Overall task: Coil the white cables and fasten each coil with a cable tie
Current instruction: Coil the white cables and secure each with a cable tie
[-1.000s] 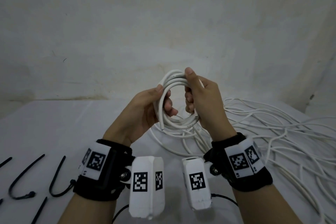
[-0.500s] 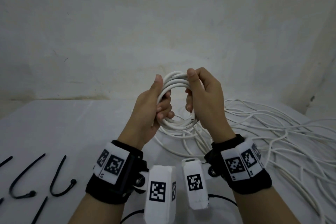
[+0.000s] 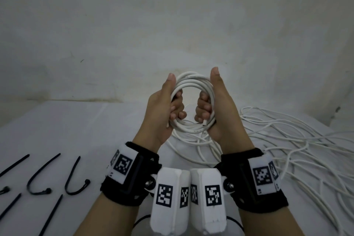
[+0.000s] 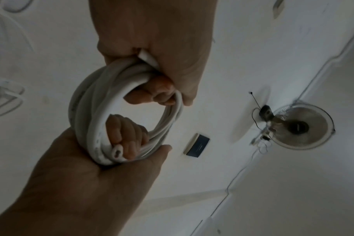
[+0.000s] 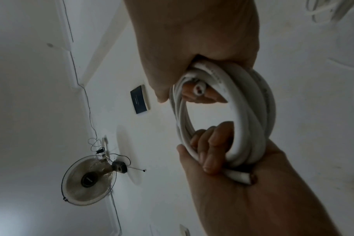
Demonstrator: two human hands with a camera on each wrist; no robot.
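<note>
A small coil of white cable (image 3: pixel 192 82) is held upright in the air between both hands, above the table. My left hand (image 3: pixel 168 109) grips its left side, fingers curled through the ring and thumb up along the outside. My right hand (image 3: pixel 212 109) grips the right side the same way. In the left wrist view the coil (image 4: pixel 85 102) shows one cut cable end (image 4: pixel 116 153) by my left fingers. In the right wrist view the coil (image 5: pixel 251 102) has its other end (image 5: pixel 240 177) under my right fingers. Several black cable ties (image 3: pixel 74 176) lie at the table's left.
A loose tangle of white cables (image 3: pixel 287 140) spreads over the right half of the white-covered table (image 3: pixel 76 130), reaching under my hands. A plain wall stands close behind. The wrist views look up at a wall fan (image 4: pixel 301 126).
My left hand has slid round the coil's left side and my right hand has regripped the right side. Both thumbs now point up and the coil faces me squarely.
</note>
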